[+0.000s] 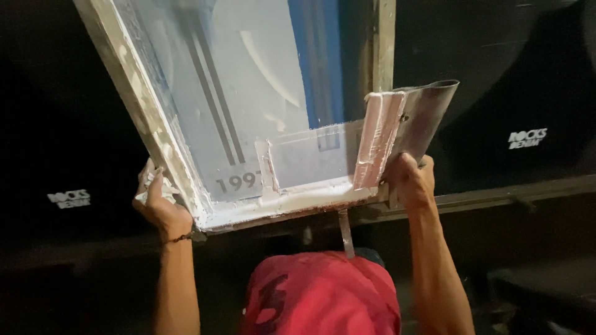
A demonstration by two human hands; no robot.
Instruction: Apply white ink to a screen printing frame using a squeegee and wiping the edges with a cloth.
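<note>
Frame (186, 142) lifted, tilted over dark cloth (515, 93). Our left hand (160, 208) fingers closed on its corner; right hand (411, 181) grips squeegee (397, 133). We judge print stroke finished; next, reposition steadily.

2 bare forearms, a thin dark bracelet (180, 237) on the left wrist, and red cloth (320, 294) between them

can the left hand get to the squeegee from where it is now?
Probably not without letting go. The left hand grips the screen frame at its left corner; the squeegee leans at the frame's far right corner, where the right hand already holds it.
</note>
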